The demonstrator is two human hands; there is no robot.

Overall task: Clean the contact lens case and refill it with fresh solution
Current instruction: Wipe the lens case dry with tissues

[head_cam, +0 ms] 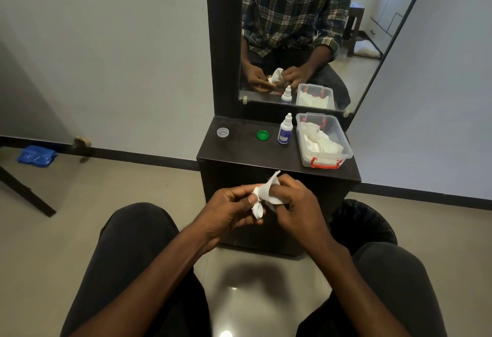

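My left hand [229, 210] holds a white contact lens case [257, 210] in front of the dark cabinet, one round well facing up. My right hand [294, 203] pinches a white tissue [269, 190] pressed into the case's upper part. On the cabinet top [239, 150] lie a clear cap [223, 132] and a green cap [263, 135], both off the case. A small white solution bottle [285, 130] with a blue label stands upright beside the green cap.
A clear plastic box [323, 139] with red latches holds white tissues at the cabinet's right. A mirror [306, 35] stands behind. A black bin [364, 225] sits by my right knee. A blue packet [36, 155] lies on the floor at left.
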